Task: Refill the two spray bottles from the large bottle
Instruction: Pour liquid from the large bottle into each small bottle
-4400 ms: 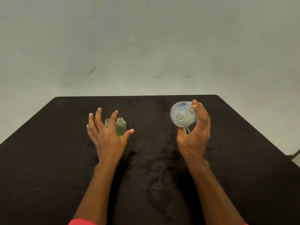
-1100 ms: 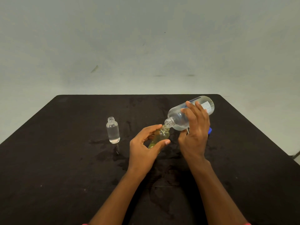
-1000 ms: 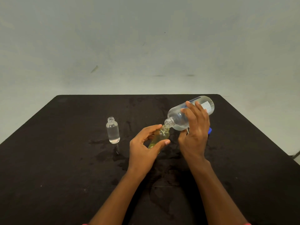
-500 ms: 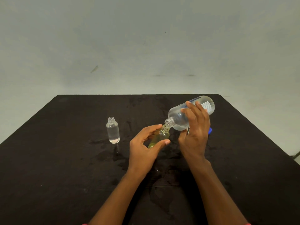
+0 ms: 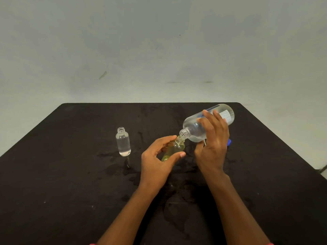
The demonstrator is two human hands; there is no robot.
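The big bottle (image 5: pixel 203 127) is held tipped by the right hand (image 5: pixel 211 147); the small yellow bottle (image 5: pixel 174 149) is gripped by the left hand (image 5: pixel 157 162) beside it.

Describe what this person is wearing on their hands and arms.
The left hand and right hand are bare: no gloves, rings or watch show. The forearms are uncovered too. Only slivers of a pinkish-red left sleeve and right sleeve show at the picture's bottom edge.
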